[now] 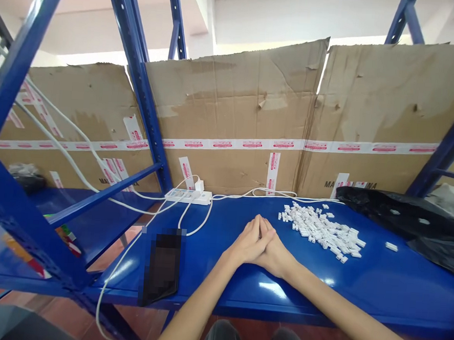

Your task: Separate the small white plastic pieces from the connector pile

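My left hand [248, 243] and my right hand [275, 252] are pressed against each other above the front middle of the blue shelf [213, 277]. Their fingers are closed together, tips pointing away from me, and no object shows in either one. The palms' inner sides are hidden. Just beyond my right hand, to the right, a loose heap of small white plastic pieces [323, 230] is spread over the shelf. A single white piece [391, 247] lies apart, farther right.
A dark phone-like device [163, 266], blurred out, lies at the left near the front edge. Behind it sits a white power strip [189, 196] with trailing cables. Black plastic sheeting [393, 216] covers the right rear. Cardboard [234, 109] and blue posts [148, 103] stand behind.
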### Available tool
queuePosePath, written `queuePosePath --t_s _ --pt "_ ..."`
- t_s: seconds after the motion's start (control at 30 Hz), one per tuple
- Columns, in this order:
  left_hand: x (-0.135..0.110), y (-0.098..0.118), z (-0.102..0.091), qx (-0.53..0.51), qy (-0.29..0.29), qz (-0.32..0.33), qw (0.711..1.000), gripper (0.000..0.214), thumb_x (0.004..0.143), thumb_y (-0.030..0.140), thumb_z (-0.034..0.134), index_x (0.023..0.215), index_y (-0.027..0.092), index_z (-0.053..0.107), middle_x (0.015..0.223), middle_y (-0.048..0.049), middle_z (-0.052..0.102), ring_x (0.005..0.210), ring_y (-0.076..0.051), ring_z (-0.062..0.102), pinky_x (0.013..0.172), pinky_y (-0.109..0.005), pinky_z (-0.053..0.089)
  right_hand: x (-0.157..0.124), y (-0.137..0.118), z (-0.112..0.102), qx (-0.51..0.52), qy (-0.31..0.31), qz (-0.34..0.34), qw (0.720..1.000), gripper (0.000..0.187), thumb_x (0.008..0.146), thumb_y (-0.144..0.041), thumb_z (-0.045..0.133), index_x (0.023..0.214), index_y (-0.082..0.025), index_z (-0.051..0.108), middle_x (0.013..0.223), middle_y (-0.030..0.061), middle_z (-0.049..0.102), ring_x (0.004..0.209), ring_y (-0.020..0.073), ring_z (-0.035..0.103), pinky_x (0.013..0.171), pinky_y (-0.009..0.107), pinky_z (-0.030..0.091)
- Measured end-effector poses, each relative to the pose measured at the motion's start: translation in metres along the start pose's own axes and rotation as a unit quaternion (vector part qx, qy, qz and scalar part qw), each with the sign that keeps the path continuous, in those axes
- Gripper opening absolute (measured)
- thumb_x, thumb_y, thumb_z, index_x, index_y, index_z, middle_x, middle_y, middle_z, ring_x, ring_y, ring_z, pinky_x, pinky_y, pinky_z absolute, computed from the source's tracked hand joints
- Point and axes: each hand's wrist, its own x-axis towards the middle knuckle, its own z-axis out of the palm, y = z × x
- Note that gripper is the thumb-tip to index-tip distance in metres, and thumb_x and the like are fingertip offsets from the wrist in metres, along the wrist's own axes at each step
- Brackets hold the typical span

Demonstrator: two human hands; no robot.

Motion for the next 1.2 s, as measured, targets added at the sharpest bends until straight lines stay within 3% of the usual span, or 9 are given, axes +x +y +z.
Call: queuePosePath --t_s 0.23,0.4,0.6,0.77,0.9,0.97,1.07,1.13,1.2 --pt "0.034 -0.022 -0.018 0.023 0.036 -0.033 0.999 0.086 0.090 0.068 0.029 0.149 0.005 0.029 0.154 -0.0215 0.032 0.144 -0.029 0.027 0.119 -0.040 0.019 0.050 0.011 0.006 -0.001 -0.019 -0.068 0.997 0.072 0.072 -0.044 0.072 0.133 -0.010 0.051 0.131 0.0222 0.051 0.125 0.0395 0.042 0.109 0.057 0.031" --pt "0.055 -0.037 -0.030 0.023 0.062 -0.024 0.998 0.075 0.091 0.066 0.031 0.140 0.011 0.042 0.143 -0.0205 0.044 0.136 -0.029 0.039 0.115 -0.042 0.026 0.078 0.023 0.011 0.038 -0.008 -0.084 0.996 0.060 0.068 -0.040 0.076 0.119 -0.014 0.059 0.118 0.0171 0.057 0.112 0.0338 0.049 0.102 0.051 0.039" --pt "0.072 -0.053 -0.032 -0.011 0.133 -0.014 0.991 0.052 0.093 0.060 0.037 0.120 0.019 0.055 0.121 -0.0120 0.055 0.120 -0.023 0.050 0.108 -0.040 0.035 0.096 0.036 0.014 0.135 -0.015 -0.089 0.987 0.058 0.064 -0.032 0.079 0.118 -0.018 0.060 0.112 0.0104 0.061 0.105 0.0283 0.054 0.096 0.043 0.044" --pt "0.076 -0.058 -0.031 -0.041 0.195 0.003 0.980 0.043 0.096 0.053 0.035 0.105 0.020 0.061 0.108 -0.0083 0.058 0.108 -0.021 0.056 0.103 -0.038 0.040 0.097 0.042 0.019 0.135 -0.008 -0.069 0.988 0.072 0.062 -0.036 0.081 0.127 -0.016 0.056 0.131 0.0154 0.052 0.122 0.0330 0.047 0.106 0.047 0.038" --pt "0.074 -0.061 -0.030 -0.033 0.238 0.001 0.971 0.045 0.097 0.052 0.034 0.091 0.019 0.064 0.099 -0.0083 0.060 0.101 -0.022 0.058 0.100 -0.041 0.043 0.095 0.042 0.022 0.115 -0.012 -0.048 0.992 0.080 0.063 -0.039 0.081 0.134 -0.015 0.051 0.131 0.0182 0.052 0.122 0.0335 0.049 0.104 0.049 0.039" --pt "0.073 -0.058 -0.030 -0.023 0.240 0.005 0.970 0.043 0.097 0.051 0.035 0.095 0.019 0.064 0.101 -0.0087 0.061 0.102 -0.022 0.059 0.100 -0.041 0.043 0.093 0.040 0.018 0.095 -0.011 -0.053 0.994 0.079 0.065 -0.039 0.080 0.134 -0.015 0.050 0.130 0.0186 0.053 0.122 0.0330 0.050 0.106 0.050 0.038" --pt "0.066 -0.040 -0.033 0.016 0.250 0.021 0.968 0.039 0.096 0.048 0.039 0.109 0.018 0.060 0.121 -0.0109 0.056 0.114 -0.022 0.055 0.105 -0.038 0.040 0.087 0.032 0.003 0.037 -0.006 -0.067 0.997 0.073 0.070 -0.042 0.076 0.132 -0.016 0.051 0.132 0.0197 0.053 0.127 0.0333 0.046 0.112 0.057 0.025" --pt "0.052 -0.017 -0.039 0.059 0.291 0.026 0.954 0.038 0.095 0.045 0.041 0.115 0.018 0.058 0.136 -0.0122 0.048 0.125 -0.023 0.049 0.108 -0.037 0.037 0.081 0.025 -0.012 0.005 0.010 -0.085 0.996 0.067 0.073 -0.046 0.073 0.130 -0.015 0.053 0.136 0.0209 0.050 0.132 0.0333 0.042 0.114 0.059 0.018" --pt "0.025 0.009 -0.049 0.107 0.358 0.023 0.927 0.035 0.093 0.043 0.044 0.115 0.019 0.057 0.133 -0.0112 0.051 0.127 -0.023 0.047 0.110 -0.037 0.035 0.076 0.017 -0.027 0.002 0.051 -0.112 0.992 0.055 0.079 -0.045 0.068 0.124 -0.016 0.058 0.136 0.0200 0.050 0.133 0.0312 0.041 0.114 0.055 0.022"
